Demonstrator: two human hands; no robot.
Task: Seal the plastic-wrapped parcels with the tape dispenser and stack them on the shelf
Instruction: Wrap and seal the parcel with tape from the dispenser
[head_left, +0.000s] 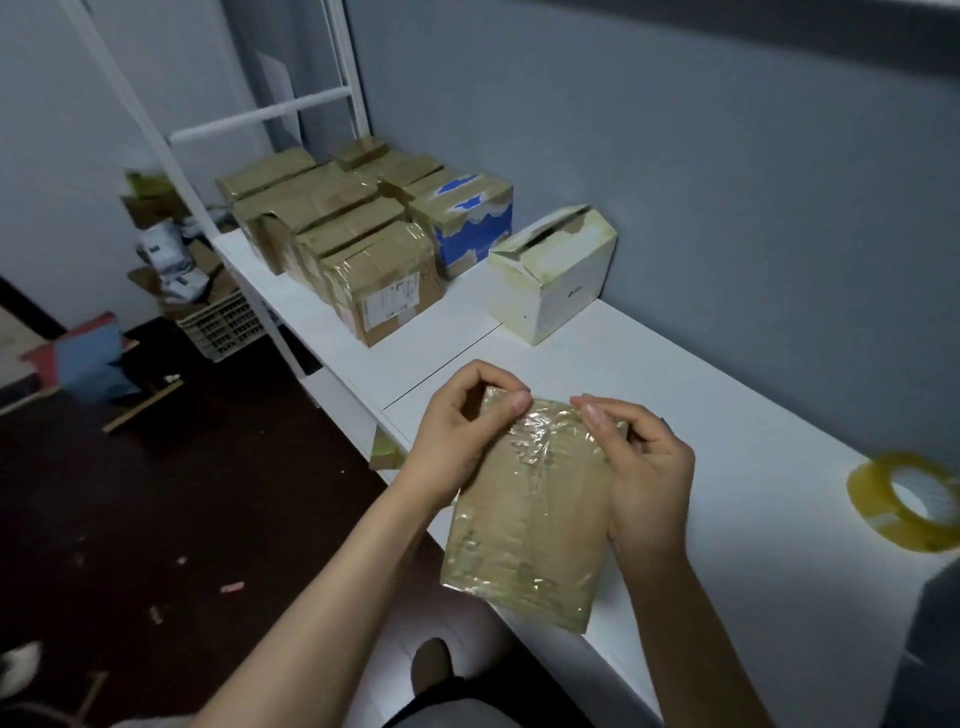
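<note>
Presently both hands are holding one flat brown parcel over the near edge of the white shelf, its lower end hanging out past the edge.

- Left hand is pinching the top left corner between thumb and forefinger.
- Right hand is gripping the top right, with the thumb lying on the glossy film and the fingers curling behind.
- My guess: the parcel is being tilted up toward the eyes so the top edge can be checked or smoothed before tape goes on.
- Tape roll is sitting on the shelf well off to the right, untouched, likely parked within the right hand's reach.
- Stacked parcels are standing in rows at the far end, with a blue-and-white box and a white box just beside them. That is probably keeping the near stretch as working room.

Hard to make out:
- Glare on the film is hiding whether a loose flap or a tape end is caught in the pinch.
- The fingers behind the parcel are out of sight.
- The frame edge is cutting into the tape roll, so I cannot tell whether it is mounted in a dispenser.
</note>
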